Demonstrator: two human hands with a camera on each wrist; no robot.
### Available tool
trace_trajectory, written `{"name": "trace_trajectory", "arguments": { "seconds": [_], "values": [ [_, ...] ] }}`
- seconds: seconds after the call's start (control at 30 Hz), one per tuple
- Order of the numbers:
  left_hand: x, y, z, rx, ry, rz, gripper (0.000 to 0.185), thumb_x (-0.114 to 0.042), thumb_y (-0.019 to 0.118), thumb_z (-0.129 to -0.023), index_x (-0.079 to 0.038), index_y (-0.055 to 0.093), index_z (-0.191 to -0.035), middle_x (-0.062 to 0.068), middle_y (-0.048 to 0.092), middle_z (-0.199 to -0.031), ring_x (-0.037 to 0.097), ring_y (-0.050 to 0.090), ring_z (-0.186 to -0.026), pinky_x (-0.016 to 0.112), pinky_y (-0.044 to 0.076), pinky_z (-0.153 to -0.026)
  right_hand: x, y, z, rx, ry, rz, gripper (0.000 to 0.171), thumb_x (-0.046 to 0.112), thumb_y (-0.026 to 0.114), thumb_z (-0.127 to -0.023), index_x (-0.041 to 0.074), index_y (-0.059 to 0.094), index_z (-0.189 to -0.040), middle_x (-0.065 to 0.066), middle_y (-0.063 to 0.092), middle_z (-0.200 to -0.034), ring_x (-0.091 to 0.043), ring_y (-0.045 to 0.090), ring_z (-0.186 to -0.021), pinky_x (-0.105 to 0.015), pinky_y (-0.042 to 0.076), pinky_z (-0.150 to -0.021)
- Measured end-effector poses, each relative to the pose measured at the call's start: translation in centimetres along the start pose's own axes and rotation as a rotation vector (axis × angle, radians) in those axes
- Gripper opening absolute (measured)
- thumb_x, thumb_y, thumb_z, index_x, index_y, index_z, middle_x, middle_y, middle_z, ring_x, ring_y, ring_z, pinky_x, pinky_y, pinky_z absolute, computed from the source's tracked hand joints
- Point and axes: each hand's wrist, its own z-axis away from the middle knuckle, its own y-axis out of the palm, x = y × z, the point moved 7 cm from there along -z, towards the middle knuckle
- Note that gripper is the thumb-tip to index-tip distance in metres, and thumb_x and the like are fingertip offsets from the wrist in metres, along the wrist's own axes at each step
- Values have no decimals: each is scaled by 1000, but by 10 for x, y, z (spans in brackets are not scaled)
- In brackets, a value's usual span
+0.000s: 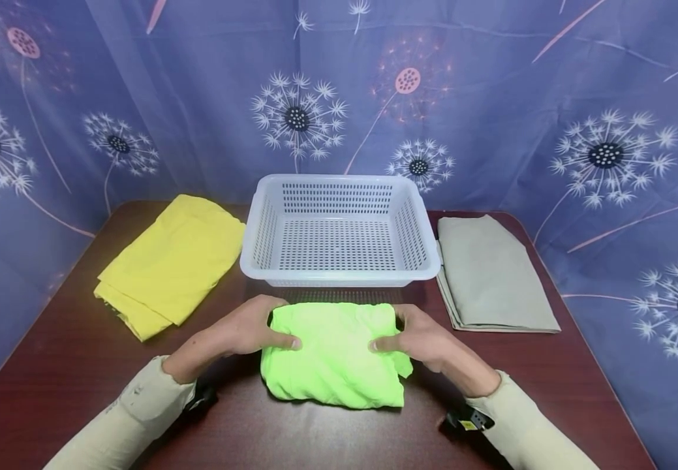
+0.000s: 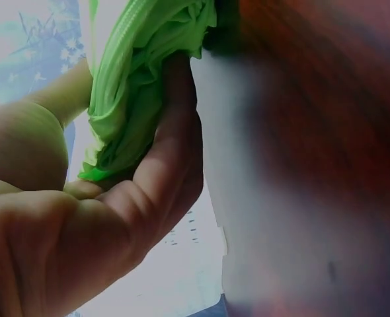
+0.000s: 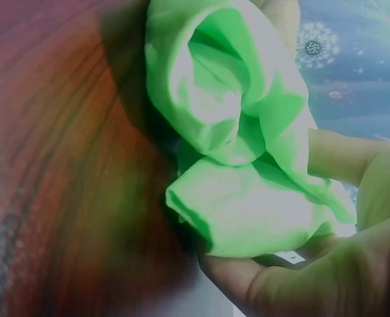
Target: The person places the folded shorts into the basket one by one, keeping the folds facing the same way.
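A bright green folded cloth [image 1: 333, 359] is held between both hands, just in front of the basket. My left hand [image 1: 256, 326] grips its left end, thumb on top and fingers underneath. At the opposite end my right hand [image 1: 427, 336] holds it the same way. In the left wrist view, layered folds of the green cloth [image 2: 132, 99] sit between thumb and fingers. The right wrist view shows loose, rolled folds of the green cloth [image 3: 248, 205] above the fingers, with a corner hanging out. The fingertips under the cloth are hidden.
A white perforated plastic basket [image 1: 339, 274] stands at the back middle of the dark wooden table [image 1: 339, 444], with nothing in it. A yellow folded cloth [image 1: 174, 254] lies left of it, a grey-beige folded cloth [image 1: 491, 274] right. A patterned blue curtain [image 1: 339, 78] hangs behind.
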Motion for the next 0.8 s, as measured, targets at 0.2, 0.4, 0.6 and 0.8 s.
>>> {"name": "trace_trajectory", "arguments": {
  "seconds": [0.2, 0.4, 0.6, 0.8],
  "values": [
    [-2, 1, 3, 23, 11, 45, 46, -32, 91, -85, -7, 69, -118, -3, 72, -98, 14, 66, -93, 36, 56, -86, 0, 2, 0, 1, -17, -40, 37, -2, 82, -85, -6, 67, -119, -8, 74, -96, -19, 69, -85, -33, 61, -74],
    [-2, 2, 4, 38, -1, 72, 46, -31, 91, -86, -7, 68, -118, -2, 72, -100, 15, 66, -95, 36, 55, -89, -1, 3, 0, -10, -1, -69, 38, -2, 81, -87, -7, 64, -120, -10, 72, -98, -19, 69, -86, -35, 62, -74],
    [-2, 0, 5, 50, -37, 102, 64, -33, 93, -83, -4, 61, -131, 1, 70, -110, 18, 64, -104, 38, 53, -95, -1, 1, 1, -28, 4, -85, 39, -1, 80, -87, -8, 63, -122, -12, 71, -102, -21, 69, -88, -37, 62, -76],
    [-5, 0, 8, 102, -32, 208, 69, -24, 94, -82, 1, 56, -134, 6, 71, -112, 21, 65, -105, 35, 54, -94, 3, -1, 3, -19, 3, -105, 40, -1, 80, -87, -9, 63, -122, -13, 71, -102, -23, 70, -89, -39, 63, -77]
  ]
}}
